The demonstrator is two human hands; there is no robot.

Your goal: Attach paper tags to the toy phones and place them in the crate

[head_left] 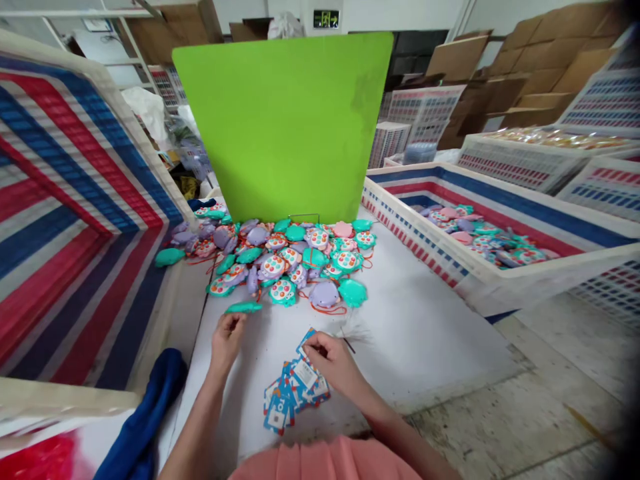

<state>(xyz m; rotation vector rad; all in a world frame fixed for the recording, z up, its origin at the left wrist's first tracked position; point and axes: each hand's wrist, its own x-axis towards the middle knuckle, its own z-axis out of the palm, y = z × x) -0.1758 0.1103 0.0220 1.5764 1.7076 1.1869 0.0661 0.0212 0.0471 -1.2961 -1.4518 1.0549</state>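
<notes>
My left hand (230, 333) is closed in a pinch at the near edge of a teal turtle-like toy (243, 307), seen edge-on; the fingers partly hide the contact. Lower right of it, my right hand (327, 357) pinches a blue printed card (304, 339) at the top of a loose pile of similar cards (285, 400). Some of these show white labels. Ahead of both hands lies a heap of toys (283, 267) in teal, purple and pink, several with coloured dots and red cords.
A green board (285, 127) stands upright behind the heap on the white table (400, 327). At right, a striped-lined crate (480, 283) holds more toys. Another striped-lined crate (85, 393) is tilted at left, beside a blue cloth (150, 407). Cardboard boxes (545, 60) are stacked behind.
</notes>
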